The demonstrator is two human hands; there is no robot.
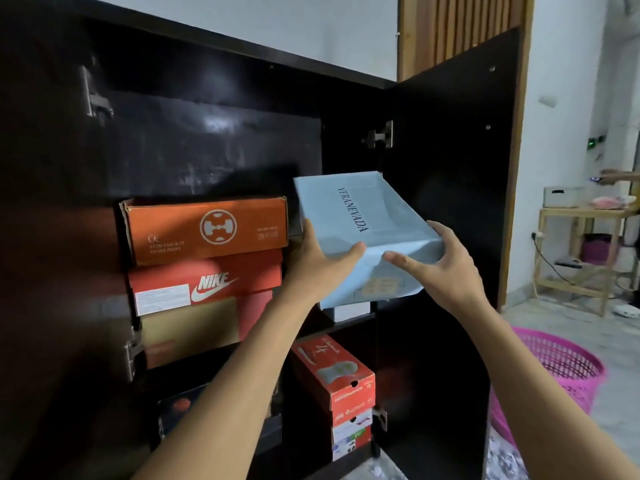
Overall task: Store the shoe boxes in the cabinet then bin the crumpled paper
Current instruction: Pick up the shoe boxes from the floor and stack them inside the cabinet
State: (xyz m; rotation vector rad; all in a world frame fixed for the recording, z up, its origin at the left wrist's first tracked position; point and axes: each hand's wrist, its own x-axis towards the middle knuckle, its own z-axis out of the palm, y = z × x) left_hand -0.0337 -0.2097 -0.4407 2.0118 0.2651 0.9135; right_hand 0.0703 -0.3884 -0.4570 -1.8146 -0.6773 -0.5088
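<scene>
Tilted pale blue cardboard shoe box (349, 216) lettered VERANEVADA is held at the upper right compartment of the dark wooden cabinet (207, 140), beside stacked orange cardboard boxes (207, 233). Its near end is gripped by left hand (318, 265) and right hand (446, 265), fingers curled round the edges.

Wooden rack (568, 213) right; slatted wood panel (460, 26) behind.

Looked like a home: dark cabinet (450, 209) stacked with shoe boxes (207, 233), pink basket (564, 368) on the floor (547, 318), wooden rack (575, 212) beside.
</scene>
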